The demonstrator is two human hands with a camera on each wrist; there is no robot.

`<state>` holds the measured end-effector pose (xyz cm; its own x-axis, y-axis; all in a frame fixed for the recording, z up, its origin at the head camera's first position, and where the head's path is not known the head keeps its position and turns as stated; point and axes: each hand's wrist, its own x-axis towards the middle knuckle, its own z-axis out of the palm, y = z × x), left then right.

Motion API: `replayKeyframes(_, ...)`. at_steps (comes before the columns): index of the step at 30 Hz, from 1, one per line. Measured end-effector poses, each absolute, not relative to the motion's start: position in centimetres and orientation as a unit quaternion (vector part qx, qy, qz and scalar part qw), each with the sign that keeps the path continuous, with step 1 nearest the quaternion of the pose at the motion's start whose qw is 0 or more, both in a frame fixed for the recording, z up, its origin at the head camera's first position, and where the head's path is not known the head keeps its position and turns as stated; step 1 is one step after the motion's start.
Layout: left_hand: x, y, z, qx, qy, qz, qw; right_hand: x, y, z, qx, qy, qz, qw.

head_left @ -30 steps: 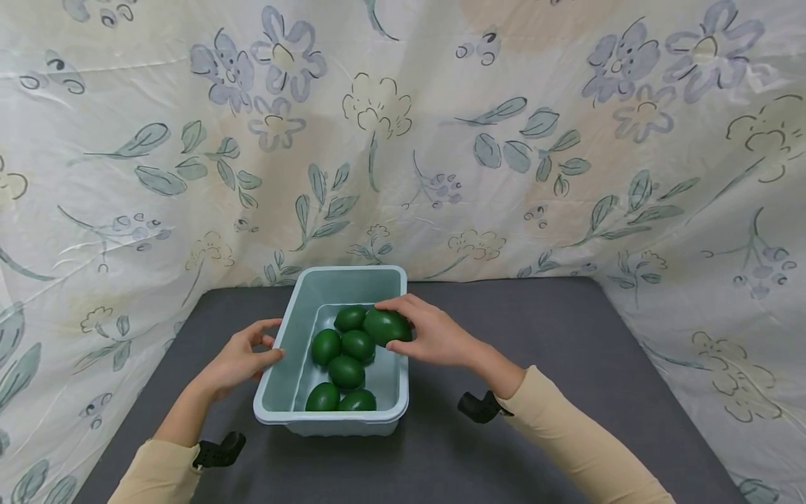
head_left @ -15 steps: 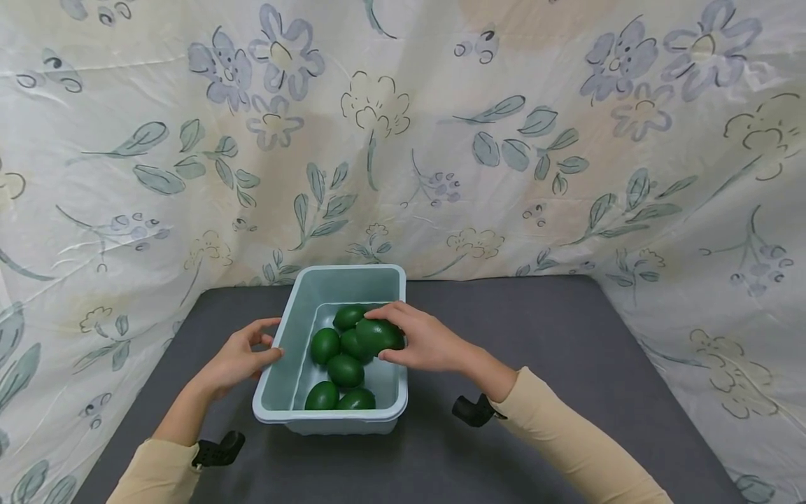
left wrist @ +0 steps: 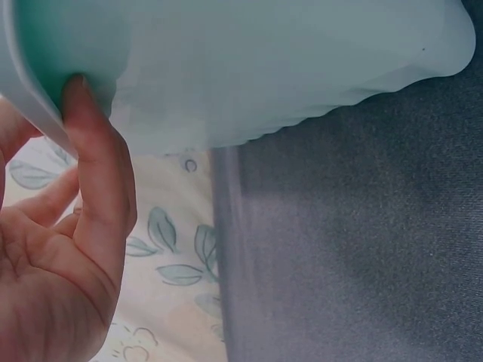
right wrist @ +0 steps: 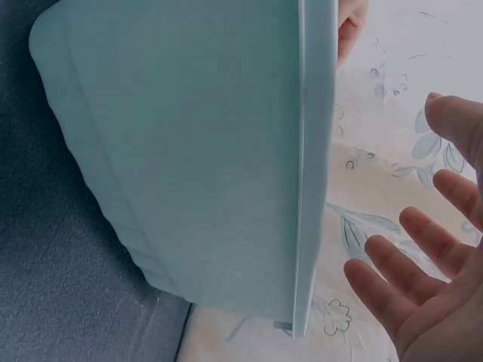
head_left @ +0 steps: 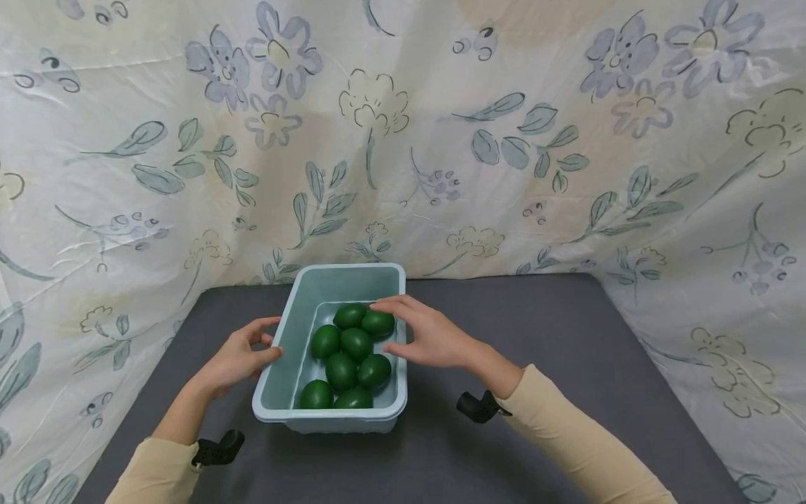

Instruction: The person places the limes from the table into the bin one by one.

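In the head view, several dark green avocados (head_left: 356,344) lie together in a pale blue plastic bin (head_left: 296,336). One avocado (head_left: 374,372) rests near the right wall, and another (head_left: 378,323) lies partly under the right fingertips. My right hand (head_left: 434,336) hovers over the bin's right rim, thumb and fingers spread, holding nothing. The right wrist view shows this hand (right wrist: 430,279) apart from the rim. On the opposite side, my left hand (head_left: 236,360) touches the left rim with thumb and forefinger. Its thumb (left wrist: 98,151) lies against the outer wall in the left wrist view.
The bin stands on a dark grey table (head_left: 522,336), near its back edge. A floral sheet (head_left: 403,140) hangs behind and along both sides. Black wrist cameras are strapped over the beige sleeves (head_left: 567,427).
My right hand lowered an avocado into the bin, let go of it and drew back slightly with fingers spread. The front avocados shifted a little left. The left hand stayed at the rim.
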<state>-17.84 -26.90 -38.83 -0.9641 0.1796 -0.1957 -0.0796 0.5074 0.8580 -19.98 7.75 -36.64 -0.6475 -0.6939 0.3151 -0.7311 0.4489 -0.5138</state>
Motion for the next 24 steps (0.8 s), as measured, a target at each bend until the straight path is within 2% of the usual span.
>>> replayKeyframes(12, -17.7, -27.1, -38.8, 0.038, 0.873, 0.470, 0.122, -20.5, 9.4, -36.8, 0.393, -0.860, 0.322, 0.050)
replayKeyframes(24, -17.1, -26.3, -37.8, 0.071, 0.929, 0.362, 0.045, -20.9, 14.0, -36.9, 0.332, -0.877, 0.340, 0.072)
